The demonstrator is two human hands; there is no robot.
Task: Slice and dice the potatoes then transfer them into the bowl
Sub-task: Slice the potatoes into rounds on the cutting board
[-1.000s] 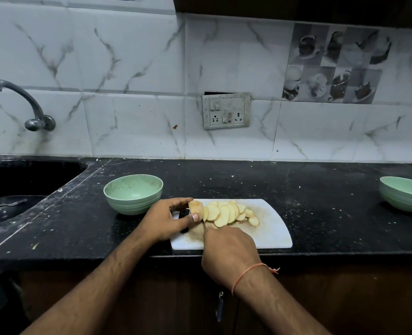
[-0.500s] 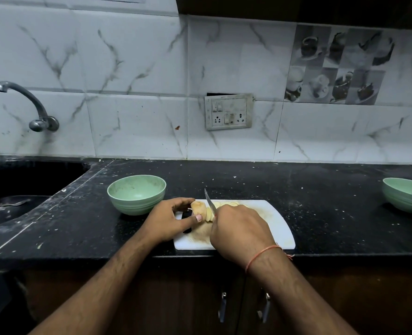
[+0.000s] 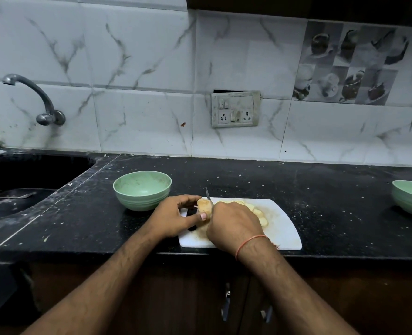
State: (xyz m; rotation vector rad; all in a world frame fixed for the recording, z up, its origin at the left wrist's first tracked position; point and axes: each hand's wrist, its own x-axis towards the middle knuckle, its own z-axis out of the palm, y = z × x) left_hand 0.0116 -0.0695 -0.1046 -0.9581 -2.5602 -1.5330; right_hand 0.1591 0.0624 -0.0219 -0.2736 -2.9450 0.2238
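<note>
A white cutting board lies at the counter's front edge. On its left part my left hand pinches the uncut end of a potato between thumb and fingers. My right hand grips a knife, whose blade tip sticks up just right of that potato piece. The handle is hidden in my fist. Pale potato slices lie fanned behind my right hand, partly covered by it. A pale green bowl stands empty just left of the board.
A second green bowl sits at the counter's far right edge. A dark sink with a pan in it lies at the left, under a wall tap. The black counter runs behind the board to a tiled wall with a switch socket.
My right hand has moved up and left over the slices, bringing the knife blade against the potato piece. My left hand has kept its hold on the potato.
</note>
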